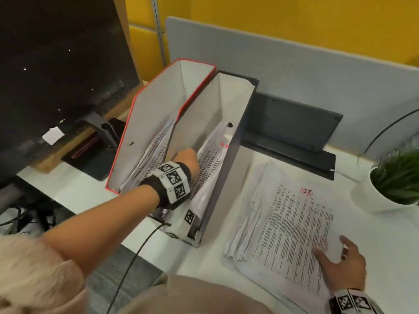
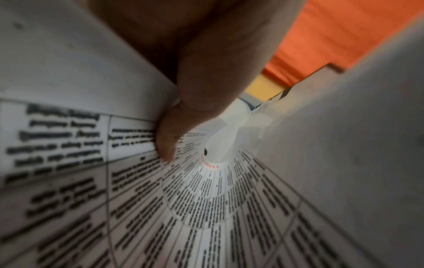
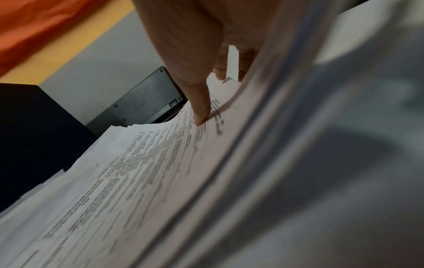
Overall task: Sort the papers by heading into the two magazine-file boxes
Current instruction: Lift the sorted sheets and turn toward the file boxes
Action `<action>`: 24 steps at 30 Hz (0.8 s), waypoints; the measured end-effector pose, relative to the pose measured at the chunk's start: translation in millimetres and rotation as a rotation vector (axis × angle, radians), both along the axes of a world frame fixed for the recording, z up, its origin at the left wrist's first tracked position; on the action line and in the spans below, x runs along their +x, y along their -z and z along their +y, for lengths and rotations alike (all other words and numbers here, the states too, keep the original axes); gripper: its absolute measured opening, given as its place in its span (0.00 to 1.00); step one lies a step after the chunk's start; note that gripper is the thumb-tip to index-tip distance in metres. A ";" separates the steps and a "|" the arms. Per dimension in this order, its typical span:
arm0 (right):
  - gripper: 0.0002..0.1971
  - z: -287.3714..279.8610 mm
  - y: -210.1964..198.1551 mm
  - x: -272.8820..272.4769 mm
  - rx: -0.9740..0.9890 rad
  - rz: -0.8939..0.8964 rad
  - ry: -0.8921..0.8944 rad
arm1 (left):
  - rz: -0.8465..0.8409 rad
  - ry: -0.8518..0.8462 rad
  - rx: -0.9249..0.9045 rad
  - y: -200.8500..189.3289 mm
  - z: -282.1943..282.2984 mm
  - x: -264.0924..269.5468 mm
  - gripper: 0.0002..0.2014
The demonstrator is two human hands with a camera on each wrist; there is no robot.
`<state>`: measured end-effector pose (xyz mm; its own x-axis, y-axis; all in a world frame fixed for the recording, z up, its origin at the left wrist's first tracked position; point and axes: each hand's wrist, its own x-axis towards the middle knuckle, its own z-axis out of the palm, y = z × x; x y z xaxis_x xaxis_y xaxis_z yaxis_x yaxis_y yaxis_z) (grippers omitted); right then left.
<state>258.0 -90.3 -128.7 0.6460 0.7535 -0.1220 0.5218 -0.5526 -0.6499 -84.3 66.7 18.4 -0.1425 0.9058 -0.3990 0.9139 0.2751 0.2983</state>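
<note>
1. Yellow wall panels and a grey desk divider (image 1: 294,71) back the white desk (image 1: 374,241) on which the sorting goes on.
2. Two magazine-file boxes stand side by side: a red-edged box (image 1: 156,114) on the left and a dark box (image 1: 229,177) touching it on the right; both already hold sheets.
3. The left hand (image 1: 188,159) is down inside the dark box, against the filed papers (image 1: 213,159). From the left wrist view its thumb (image 2: 169,137) presses on a printed sheet; whether the fingers behind pinch that sheet cannot be told.
4. The right hand (image 1: 342,266) lies with spread, relaxed fingers on the near corner of the unsorted stack (image 1: 294,225), whose top sheet bears a red heading.
5. The step in hand appears to be seating one sheet in the dark box.
6. Next, the left hand would need to come out, and the top sheet's heading must be read to choose its box.
</note>
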 end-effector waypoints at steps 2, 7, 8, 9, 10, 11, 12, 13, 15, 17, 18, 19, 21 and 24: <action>0.40 0.5 1.1 0.7 -0.009 0.013 0.002 | 0.047 0.035 -0.061 5.3 6.6 1.8 0.12; 0.40 1.0 2.6 1.2 -0.025 0.011 -0.009 | 0.147 0.155 -0.148 11.8 13.9 3.0 0.12; 0.40 1.1 3.2 1.4 -0.028 0.012 -0.011 | 0.181 0.181 -0.152 12.3 14.1 3.9 0.12; 0.40 1.1 3.8 1.8 -0.030 0.014 -0.013 | 0.209 0.201 -0.152 12.8 14.3 4.6 0.12; 0.40 1.2 4.5 2.4 -0.031 0.016 -0.015 | 0.224 0.211 -0.149 13.1 14.8 5.2 0.12; 0.40 1.4 5.2 3.3 -0.034 0.017 -0.018 | 0.227 0.215 -0.140 12.8 14.9 5.5 0.12; 0.41 1.6 6.2 4.3 -0.037 0.019 -0.022 | 0.221 0.215 -0.118 10.9 15.0 5.4 0.12; 0.41 1.6 7.1 5.4 -0.038 0.021 -0.025 | 0.209 0.212 -0.087 8.2 15.0 4.5 0.12; 0.42 1.4 9.2 7.1 -0.039 0.030 -0.027 | 0.155 0.199 -0.005 -0.2 15.5 2.4 0.14; 0.44 1.0 11.3 7.7 -0.044 0.033 -0.026 | 0.024 0.162 0.123 -12.7 15.0 1.9 0.16; 0.45 1.0 12.2 7.7 -0.047 0.031 -0.026 | -0.060 0.146 0.214 -20.4 13.7 3.3 0.15; 0.46 1.0 12.7 7.8 -0.052 0.028 -0.028 | -0.152 0.132 0.317 -29.3 11.4 6.5 0.14; 0.47 1.6 13.1 8.1 -0.067 0.025 -0.030 | -0.349 0.130 0.521 -48.9 4.9 19.4 0.13; 0.48 2.8 12.1 7.7 -0.088 0.039 -0.023 | -0.585 0.188 0.719 -73.5 -9.2 52.0 0.11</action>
